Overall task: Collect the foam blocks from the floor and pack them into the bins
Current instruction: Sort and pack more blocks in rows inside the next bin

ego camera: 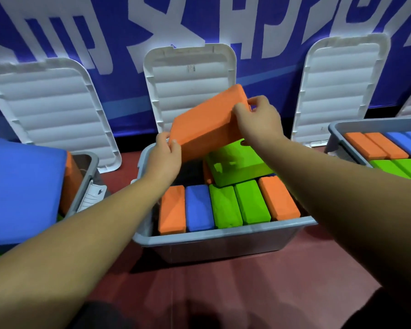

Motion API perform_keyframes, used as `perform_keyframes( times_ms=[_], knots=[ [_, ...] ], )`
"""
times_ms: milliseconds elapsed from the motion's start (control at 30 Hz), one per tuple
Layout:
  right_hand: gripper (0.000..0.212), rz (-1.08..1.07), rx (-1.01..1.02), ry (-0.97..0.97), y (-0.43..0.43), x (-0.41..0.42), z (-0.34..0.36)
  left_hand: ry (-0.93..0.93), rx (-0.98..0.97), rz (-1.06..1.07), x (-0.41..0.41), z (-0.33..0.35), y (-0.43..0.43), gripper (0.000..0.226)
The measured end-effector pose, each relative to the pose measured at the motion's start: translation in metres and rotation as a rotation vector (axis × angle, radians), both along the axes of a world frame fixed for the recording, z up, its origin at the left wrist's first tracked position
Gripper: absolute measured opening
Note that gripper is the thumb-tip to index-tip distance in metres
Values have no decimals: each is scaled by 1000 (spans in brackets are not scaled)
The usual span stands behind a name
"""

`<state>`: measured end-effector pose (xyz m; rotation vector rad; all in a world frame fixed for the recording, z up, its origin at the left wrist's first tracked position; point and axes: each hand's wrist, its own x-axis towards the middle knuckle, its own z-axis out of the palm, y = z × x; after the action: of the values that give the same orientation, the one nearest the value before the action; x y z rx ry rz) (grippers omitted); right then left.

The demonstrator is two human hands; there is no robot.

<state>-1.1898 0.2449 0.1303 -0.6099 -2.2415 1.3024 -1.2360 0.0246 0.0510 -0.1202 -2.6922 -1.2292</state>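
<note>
Both my hands hold one large orange foam block [207,122], tilted above the back of the middle grey bin [223,236]. My left hand [164,155] grips its lower left corner and my right hand [259,117] grips its upper right edge. Under it a green block [237,165] lies loose and tilted. Along the bin's front stands a row of several upright blocks: orange [172,210], blue [198,207], two green [237,205] and orange [279,198].
A grey bin on the left [86,179] carries a big blue block [22,186] on top. A right bin [337,131] is packed with orange, blue and green blocks. White lids [190,74] lean on the blue banner wall. The floor [223,293] is dark red.
</note>
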Motion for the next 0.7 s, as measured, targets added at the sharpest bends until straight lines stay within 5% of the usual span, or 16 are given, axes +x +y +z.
perform_keyframes(
  times_ms=[200, 500, 700],
  knots=[
    [64, 126, 157, -24, -54, -6, -18, -55, -282, -148, -5, -25, -38, 39],
    [63, 124, 200, 27, -93, -17, -31, -275, -259, -208, -8, -32, -41, 65],
    [68, 339, 404, 7, -111, -21, -50, -402, -311, -189, -9, -30, -47, 49]
  ],
)
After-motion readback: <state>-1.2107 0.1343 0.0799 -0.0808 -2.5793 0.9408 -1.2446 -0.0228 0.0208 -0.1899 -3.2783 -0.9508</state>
